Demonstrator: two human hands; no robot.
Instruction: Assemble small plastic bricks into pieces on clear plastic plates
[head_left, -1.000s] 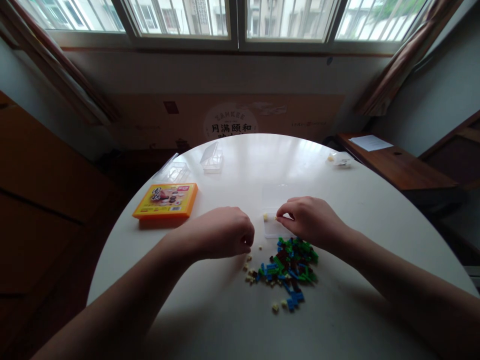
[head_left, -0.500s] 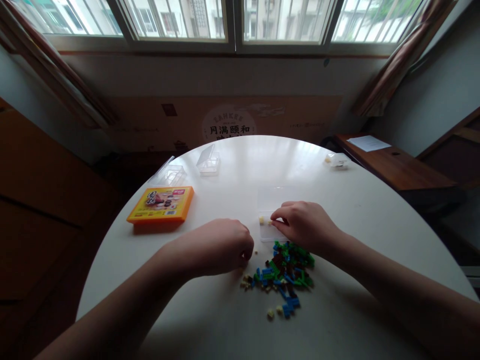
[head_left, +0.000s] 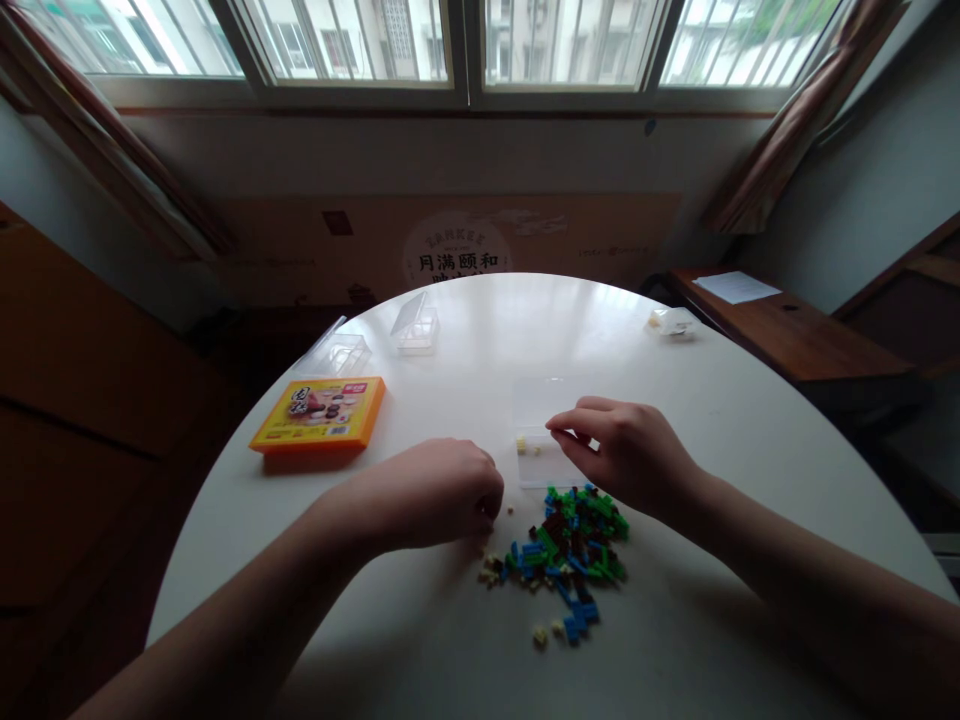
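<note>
A clear plastic box [head_left: 531, 474] lies with its lid folded back on the table, and a few cream toy bricks [head_left: 522, 446] are in its left part. Over the box's right side hovers my right hand [head_left: 626, 440], thumb and forefinger slightly apart, nothing visible between them. My left hand [head_left: 457, 490] rests left of the box, its fingers curled down by the tabletop; whatever they pinch is hidden. In front of the box is a heap of green, blue and brown building bricks [head_left: 574, 535]. Loose cream bricks [head_left: 491, 570] lie at the heap's left edge.
An orange-yellow game box [head_left: 319, 415] stands at the left of the round white table [head_left: 420, 640]. Behind it are two clear boxes with raised lids, one [head_left: 418, 332] nearer the middle. A small plastic bag [head_left: 673, 323] lies at the far right.
My right hand has drawn back slightly to the right, and its fingertips have parted from a small cream brick, which stays in the box. My left hand has hardly moved.
</note>
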